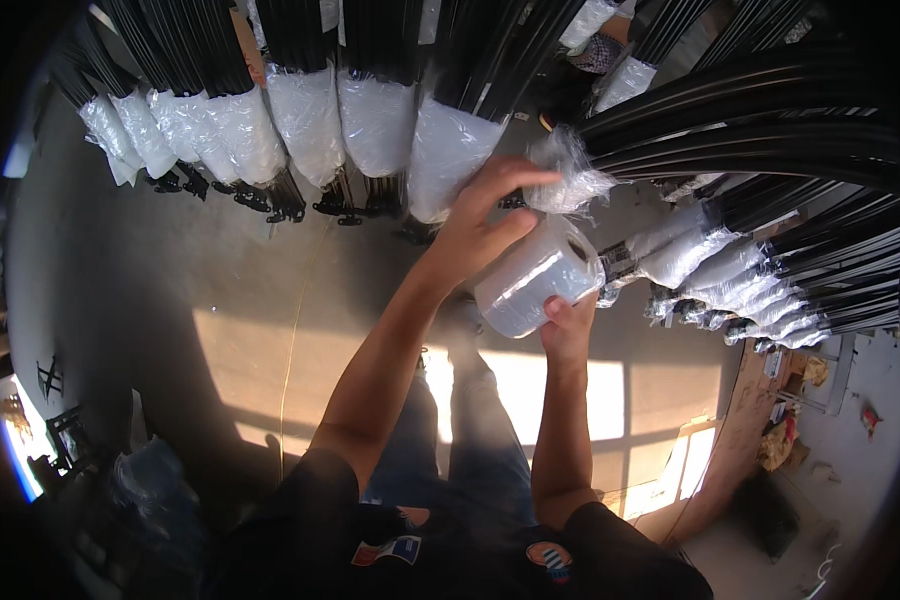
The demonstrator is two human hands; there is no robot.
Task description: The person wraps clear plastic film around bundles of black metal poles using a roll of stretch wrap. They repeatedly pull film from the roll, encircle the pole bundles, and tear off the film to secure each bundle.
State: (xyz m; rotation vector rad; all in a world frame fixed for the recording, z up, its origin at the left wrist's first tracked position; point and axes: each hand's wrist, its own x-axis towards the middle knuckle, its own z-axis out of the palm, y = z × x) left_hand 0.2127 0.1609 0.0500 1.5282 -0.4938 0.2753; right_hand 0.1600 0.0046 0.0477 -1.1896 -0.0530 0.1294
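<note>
A roll of clear plastic film (532,285) is in front of me, tilted, the hole of its core facing up and to the right. My right hand (570,325) grips its lower right end, the thumb lying on the film. My left hand (485,220) is raised just above and left of the roll, its fingers apart and curved towards a wrapped end. That end, a bunched film wrap (568,178), covers the tips of a bundle of long black rods (730,140) reaching in from the right. Whether the left fingertips touch the wrap cannot be told.
Several more black bundles with film-wrapped ends (375,120) hang in a row along the far side. Further wrapped bundles (740,285) stick out at the right. Clear plastic (155,485) is heaped at the lower left. Sunlight falls across the floor (245,370).
</note>
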